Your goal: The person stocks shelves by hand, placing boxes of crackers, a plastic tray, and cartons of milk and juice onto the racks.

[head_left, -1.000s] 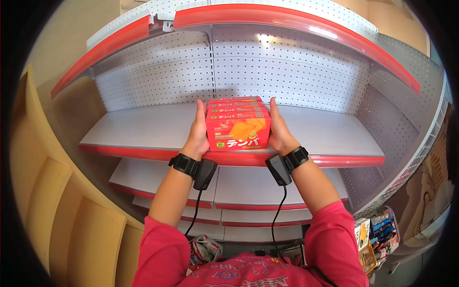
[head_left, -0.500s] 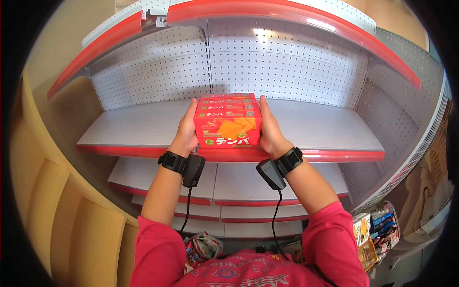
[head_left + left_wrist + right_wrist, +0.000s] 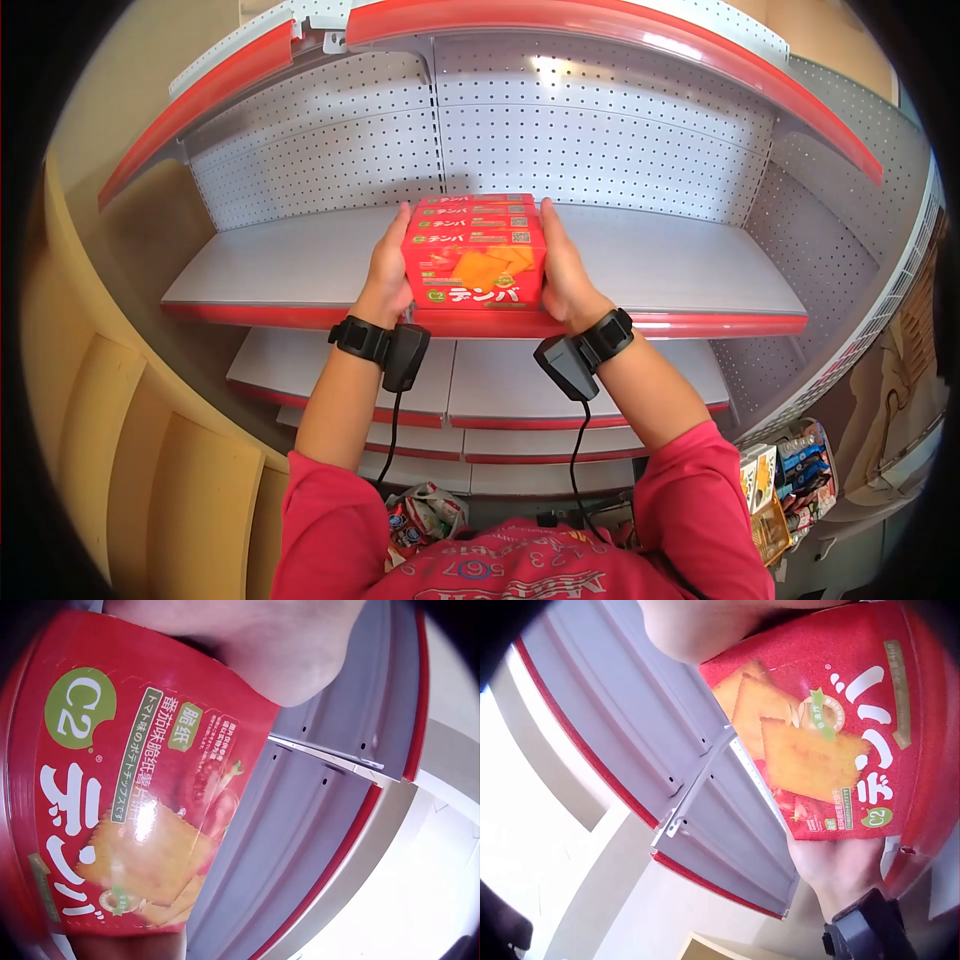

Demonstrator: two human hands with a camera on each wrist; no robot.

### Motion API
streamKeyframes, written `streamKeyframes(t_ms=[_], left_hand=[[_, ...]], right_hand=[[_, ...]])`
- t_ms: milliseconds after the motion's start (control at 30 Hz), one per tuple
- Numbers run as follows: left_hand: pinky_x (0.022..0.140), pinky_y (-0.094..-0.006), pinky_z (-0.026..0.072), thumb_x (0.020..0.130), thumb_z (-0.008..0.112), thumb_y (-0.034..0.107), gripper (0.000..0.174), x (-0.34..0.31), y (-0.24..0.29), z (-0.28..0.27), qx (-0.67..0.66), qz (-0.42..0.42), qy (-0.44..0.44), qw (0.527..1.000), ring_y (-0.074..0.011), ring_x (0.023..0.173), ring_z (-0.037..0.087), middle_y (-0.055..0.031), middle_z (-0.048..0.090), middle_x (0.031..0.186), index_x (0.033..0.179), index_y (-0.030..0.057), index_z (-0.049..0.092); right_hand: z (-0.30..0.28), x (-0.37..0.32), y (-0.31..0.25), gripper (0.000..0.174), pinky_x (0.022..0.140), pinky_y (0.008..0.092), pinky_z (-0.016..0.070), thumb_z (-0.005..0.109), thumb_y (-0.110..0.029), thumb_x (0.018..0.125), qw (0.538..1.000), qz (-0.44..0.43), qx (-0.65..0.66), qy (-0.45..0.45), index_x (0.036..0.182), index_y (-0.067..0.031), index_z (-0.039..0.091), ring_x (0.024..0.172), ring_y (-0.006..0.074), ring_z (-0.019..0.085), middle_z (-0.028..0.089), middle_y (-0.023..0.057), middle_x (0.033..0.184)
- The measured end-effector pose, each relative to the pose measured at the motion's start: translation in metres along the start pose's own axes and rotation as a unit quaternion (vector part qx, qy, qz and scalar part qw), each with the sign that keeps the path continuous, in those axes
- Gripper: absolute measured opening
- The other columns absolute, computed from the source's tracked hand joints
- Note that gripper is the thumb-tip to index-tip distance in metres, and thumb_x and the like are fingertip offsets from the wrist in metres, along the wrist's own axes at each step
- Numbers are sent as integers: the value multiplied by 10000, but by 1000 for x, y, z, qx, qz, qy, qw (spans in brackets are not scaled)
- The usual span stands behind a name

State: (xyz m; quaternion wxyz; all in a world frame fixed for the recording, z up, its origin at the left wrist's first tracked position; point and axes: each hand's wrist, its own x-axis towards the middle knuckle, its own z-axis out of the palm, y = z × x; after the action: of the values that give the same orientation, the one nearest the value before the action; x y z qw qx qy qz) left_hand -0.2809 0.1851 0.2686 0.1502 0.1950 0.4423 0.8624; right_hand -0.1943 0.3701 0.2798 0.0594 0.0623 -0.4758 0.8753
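Note:
Several red snack boxes [image 3: 478, 262] stand in a row, one behind another, at the front of the middle shelf. The front box shows orange crackers and white lettering. My left hand [image 3: 388, 268] lies along the left side of the row, fingers straight and pointing toward the back. Against the right side rests my right hand [image 3: 566, 268], its fingers likewise straight. Between them the two palms flank the whole row. In the left wrist view the front box [image 3: 142, 795] fills much of the picture, and the right wrist view shows the same printed face [image 3: 817, 742] close up.
The grey shelf [image 3: 660, 260] has a red front strip and a perforated back panel [image 3: 600, 130]. A red-edged upper shelf [image 3: 600, 22] overhangs it, with lower shelves [image 3: 560, 385] beneath. Wooden shelving [image 3: 150, 450] stands left; a basket of packages [image 3: 785, 490] sits lower right.
Over the second, both hands and the row of boxes have shifted left along the shelf in the head view. In the last half second they have hardly moved.

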Motion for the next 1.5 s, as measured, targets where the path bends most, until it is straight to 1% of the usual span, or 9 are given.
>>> streamKeyframes(t_ms=[533, 600, 1033, 1200, 1267, 1333, 1400, 1467, 1500], left_hand=[[924, -380, 426, 929, 416, 395, 475, -1, -1, 3, -17, -4, -3, 1000, -230, 1067, 538, -135, 543, 1184, 1211, 15, 451], [867, -358, 462, 919, 444, 405, 463, -2, -1, 4, -17, 0, 6, 1000, -210, 1008, 568, -132, 570, 1126, 1140, 0, 485], [871, -352, 457, 910, 470, 389, 450, -1, -3, 4, -18, -1, 15, 1000, -209, 1007, 568, -127, 577, 1113, 1138, 2, 492], [867, -339, 457, 907, 490, 355, 419, 8, -4, -7, -15, -9, -18, 1000, -198, 1003, 567, -119, 581, 1105, 1134, 3, 497], [864, -335, 457, 907, 493, 346, 411, 8, -1, -7, -14, -14, -12, 1000, -195, 998, 567, -115, 580, 1107, 1135, 5, 499], [861, -332, 457, 907, 496, 338, 402, 6, 1, -6, -12, -20, -6, 1000, -191, 992, 567, -111, 579, 1109, 1135, 6, 502], [867, -336, 451, 907, 496, 336, 404, 5, 3, -3, 1, -1, 2, 1000, -183, 992, 561, -109, 574, 1118, 1139, 4, 503], [863, -332, 447, 908, 495, 333, 403, 2, 5, 0, 6, -3, 11, 1000, -186, 996, 557, -111, 573, 1117, 1141, 4, 503], [860, -328, 442, 908, 494, 330, 402, 1, 6, 1, 11, -5, 20, 1000, -190, 1000, 554, -113, 572, 1117, 1144, 4, 503]], right_hand=[[-8, 6, 3, 662, 924, 351, 426, 334, -555, 904, 1000, 6, -8, -8, 1248, 7, 397, 1097, 219, 516, 508, 149, 1215], [-8, 6, 3, 659, 923, 351, 427, 335, -553, 904, 1000, 4, -2, -13, 1251, 4, 396, 1098, 219, 516, 507, 148, 1217], [-7, 5, 3, 653, 922, 352, 431, 328, -550, 907, 1000, 5, -8, -2, 1259, -4, 389, 1104, 218, 513, 496, 142, 1232], [-13, 10, 1, 650, 903, 353, 446, 328, -546, 908, 1000, 8, 1, -26, 1230, 11, 425, 1075, 218, 534, 526, 144, 1196], [-10, 7, -4, 650, 884, 352, 457, 331, -547, 907, 999, 25, -41, 12, 1209, 16, 451, 1054, 217, 548, 547, 147, 1166], [-5, 1, -8, 650, 872, 351, 465, 332, -547, 907, 998, 27, -47, 22, 1204, 17, 456, 1043, 217, 555, 551, 148, 1160], [-5, -1, -10, 650, 859, 351, 473, 333, -547, 906, 998, 28, -54, 33, 1199, 18, 462, 1032, 216, 562, 555, 149, 1155], [-6, -2, -12, 638, 1007, 345, 333, 353, -520, 912, 998, 32, -42, 22, 1268, 8, 392, 1195, 219, 437, 467, 156, 1271], [-6, -5, -13, 638, 1007, 345, 333, 353, -520, 912, 998, 32, -41, 23, 1268, 8, 392, 1195, 219, 437, 467, 156, 1271]])
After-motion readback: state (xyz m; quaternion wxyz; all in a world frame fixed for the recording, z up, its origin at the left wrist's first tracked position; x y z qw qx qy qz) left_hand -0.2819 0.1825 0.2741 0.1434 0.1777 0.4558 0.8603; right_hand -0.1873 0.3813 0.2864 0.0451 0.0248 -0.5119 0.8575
